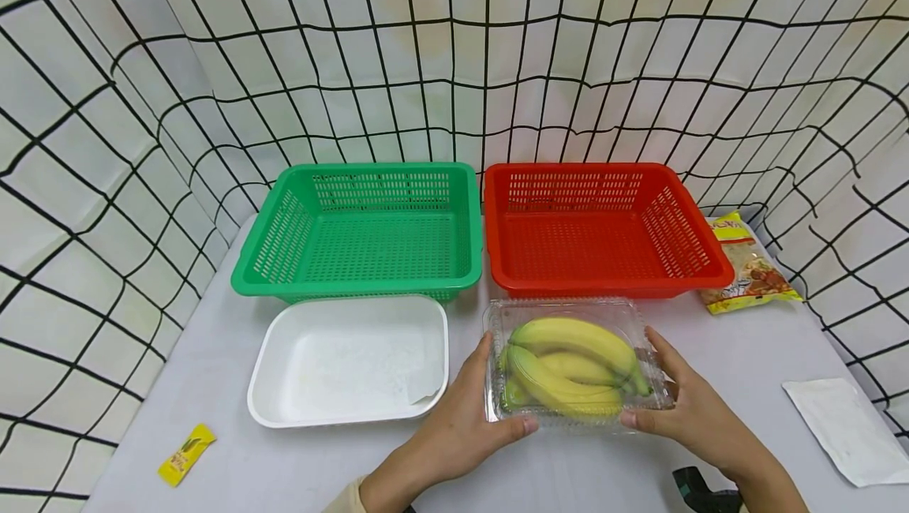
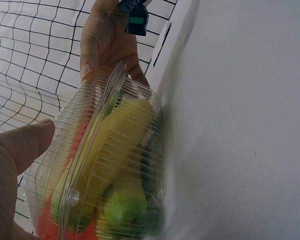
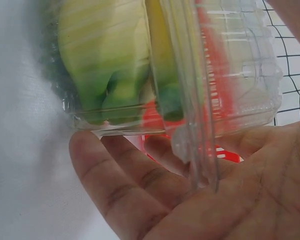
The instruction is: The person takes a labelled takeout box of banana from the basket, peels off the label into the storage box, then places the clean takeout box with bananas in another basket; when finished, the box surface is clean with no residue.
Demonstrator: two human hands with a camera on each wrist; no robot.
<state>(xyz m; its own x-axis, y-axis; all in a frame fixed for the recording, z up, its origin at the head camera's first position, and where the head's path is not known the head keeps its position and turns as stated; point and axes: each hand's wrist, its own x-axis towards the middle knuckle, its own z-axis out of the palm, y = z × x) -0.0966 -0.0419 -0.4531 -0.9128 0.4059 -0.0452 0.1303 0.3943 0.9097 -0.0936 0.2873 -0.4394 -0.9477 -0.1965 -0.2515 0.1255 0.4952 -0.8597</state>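
Note:
Bananas (image 1: 568, 371), yellow with green ends, lie inside a clear plastic clamshell box (image 1: 561, 306), whose lid is down. My left hand (image 1: 454, 418) holds the box's left side, thumb along the near edge. On the opposite side my right hand (image 1: 689, 398) grips it, with the thumb at the near right corner. In the right wrist view, the fingers (image 3: 140, 185) bend around the box's end, by the lid seam. The left wrist view shows the left thumb (image 2: 25, 142) beside the lid; the other left fingers are mostly hidden there. The box is low over the white tabletop.
Behind the box stands a red basket (image 1: 611, 290), with a green basket (image 1: 355, 290) to its left. A white tray (image 1: 259, 387) is left of my left hand. A snack bag (image 1: 756, 276), white packet (image 1: 848, 430) and small yellow sachet (image 1: 186, 455) lie around. Black netting (image 1: 486, 87) surrounds the table.

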